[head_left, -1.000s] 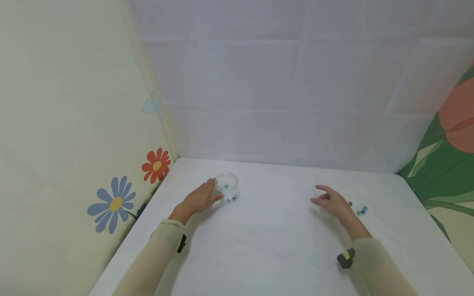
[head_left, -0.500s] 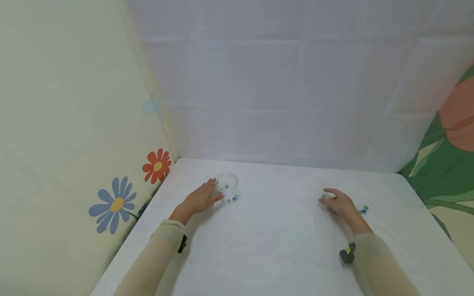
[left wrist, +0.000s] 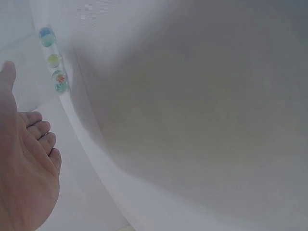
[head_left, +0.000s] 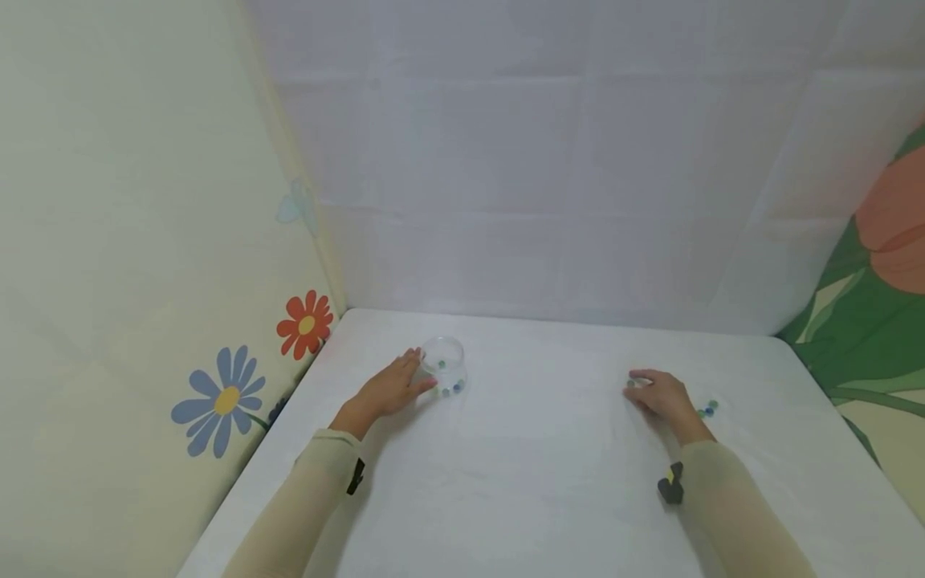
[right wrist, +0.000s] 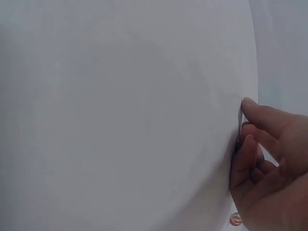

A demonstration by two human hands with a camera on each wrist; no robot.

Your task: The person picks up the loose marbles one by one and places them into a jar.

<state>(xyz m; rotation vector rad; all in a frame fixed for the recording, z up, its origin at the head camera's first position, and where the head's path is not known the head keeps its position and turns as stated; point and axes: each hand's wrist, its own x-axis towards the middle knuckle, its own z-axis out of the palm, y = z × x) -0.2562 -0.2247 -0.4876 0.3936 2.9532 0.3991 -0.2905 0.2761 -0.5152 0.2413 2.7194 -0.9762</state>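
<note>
The tips of the right hand (head_left: 659, 396) cover most of a small greenish glass marble (head_left: 631, 384), and the right wrist view does not show it between them; near the edge of that view, an orange-streaked glass marble (right wrist: 235, 220) is partly cut off by the palm. The jar's clear walls are faint and hard to trace. The right thumb and forefinger curve to either side of the greenish marble, nearly closed, though whether they grip it cannot be told. The left hand (head_left: 390, 388) is open, thumb apart from the fingers, resting against the side of a clear, round, see-through jar (head_left: 450, 374). The jar stands upright toward the left of the white-covered table (head_left: 535, 449), with blue, green, yellow and orange-flecked marbles (left wrist: 54, 60) at its bottom. Blue and green loose marbles (head_left: 709, 412) lie clustered just beside the right wrist.
</note>
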